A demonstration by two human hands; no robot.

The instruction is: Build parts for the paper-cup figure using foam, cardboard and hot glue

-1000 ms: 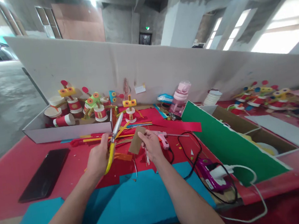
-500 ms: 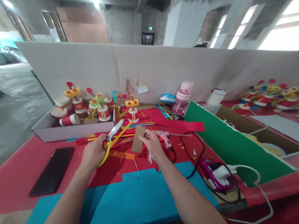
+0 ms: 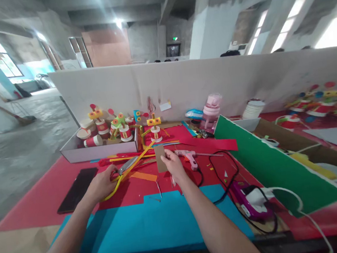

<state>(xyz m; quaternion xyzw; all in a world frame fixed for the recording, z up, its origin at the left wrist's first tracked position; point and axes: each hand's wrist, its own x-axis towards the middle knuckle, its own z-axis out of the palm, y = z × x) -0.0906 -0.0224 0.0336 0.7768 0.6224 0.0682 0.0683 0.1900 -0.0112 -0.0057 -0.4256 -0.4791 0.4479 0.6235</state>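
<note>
My left hand point(image 3: 103, 183) is closed round the yellow handles of a pair of scissors point(image 3: 128, 164). The blades point right and lie low over the strips on the red table cover. Between the thumb and fingers of my right hand point(image 3: 174, 164) is a small brown cardboard piece point(image 3: 161, 164), held upright. An orange paper strip point(image 3: 143, 176) lies between my hands. Just right of my right hand rests a pink glue gun point(image 3: 192, 158). Behind the cardboard stands a paper-cup figure point(image 3: 156, 134) with a yellow head.
At the back left, a white box point(image 3: 98, 152) holds several cup figures. A black phone point(image 3: 77, 189) lies left of my left hand. Blue sheet point(image 3: 144, 231) covers the front. On the right are a green-sided box point(image 3: 271, 171), a purple power strip point(image 3: 250, 204) with cables, and a pink bottle point(image 3: 212, 111).
My left hand has lowered the scissors, so their blades now lie flatter. The cardboard has turned more upright in my right hand. The whole view has shifted.
</note>
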